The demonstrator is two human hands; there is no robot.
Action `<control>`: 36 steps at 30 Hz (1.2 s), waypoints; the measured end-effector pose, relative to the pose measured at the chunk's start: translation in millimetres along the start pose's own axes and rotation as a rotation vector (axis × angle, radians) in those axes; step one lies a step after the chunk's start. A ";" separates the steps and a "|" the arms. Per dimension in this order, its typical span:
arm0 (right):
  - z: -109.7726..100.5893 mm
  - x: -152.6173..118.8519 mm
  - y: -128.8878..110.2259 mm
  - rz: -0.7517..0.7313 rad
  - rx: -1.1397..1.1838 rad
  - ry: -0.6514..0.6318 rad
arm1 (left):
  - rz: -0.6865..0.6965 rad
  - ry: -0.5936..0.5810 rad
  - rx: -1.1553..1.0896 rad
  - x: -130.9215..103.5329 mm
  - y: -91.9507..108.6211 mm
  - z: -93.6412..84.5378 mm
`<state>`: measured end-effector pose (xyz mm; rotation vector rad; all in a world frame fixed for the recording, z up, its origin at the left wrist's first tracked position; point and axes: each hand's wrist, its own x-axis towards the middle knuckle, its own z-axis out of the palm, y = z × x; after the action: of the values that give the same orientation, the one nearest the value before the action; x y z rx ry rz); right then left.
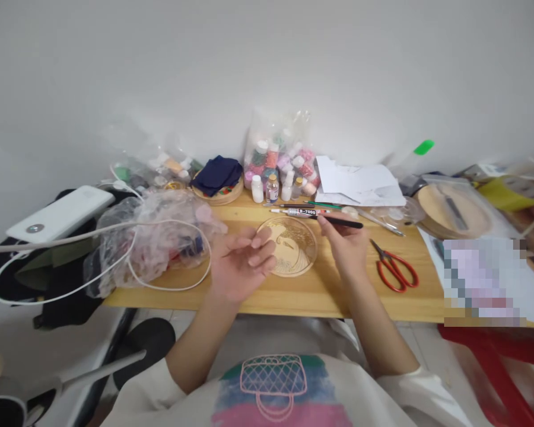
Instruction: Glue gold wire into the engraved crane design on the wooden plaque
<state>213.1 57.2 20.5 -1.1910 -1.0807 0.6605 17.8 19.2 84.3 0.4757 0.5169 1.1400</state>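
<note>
wooden counter (pixel 293 296) carries a round dish (pixel 293 252); left hand (pixel 240 264) lies released beside it, right hand (pixel 345 240) grasping a pen (pixel 340 222).

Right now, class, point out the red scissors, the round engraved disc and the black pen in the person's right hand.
red scissors (pixel 395 268): head view, on the crossing of the red handles.
round engraved disc (pixel 293 249): head view, on its bare middle.
black pen (pixel 345 222): head view, on the barrel beyond the fingers.

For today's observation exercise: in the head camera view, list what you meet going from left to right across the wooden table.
White power bank → crumpled plastic bag → left hand → round wooden disc → right hand holding a black pen-like tool → red scissors → blurred patch.
</note>
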 end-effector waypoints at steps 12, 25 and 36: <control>-25.8 -70.4 -77.4 -0.320 0.097 0.135 | -0.286 -0.376 -0.230 -34.0 -26.3 31.7; -38.5 -107.5 -105.6 -0.265 0.036 -0.051 | -0.241 -0.433 -0.054 -49.4 -39.1 42.6; -47.3 -103.6 -98.3 -0.328 0.116 0.188 | -0.196 -0.228 0.151 -52.1 -44.5 43.0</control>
<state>205.0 -80.0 81.9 -0.9285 -1.0333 0.3442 59.2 -48.8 99.0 0.6630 0.4418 0.8502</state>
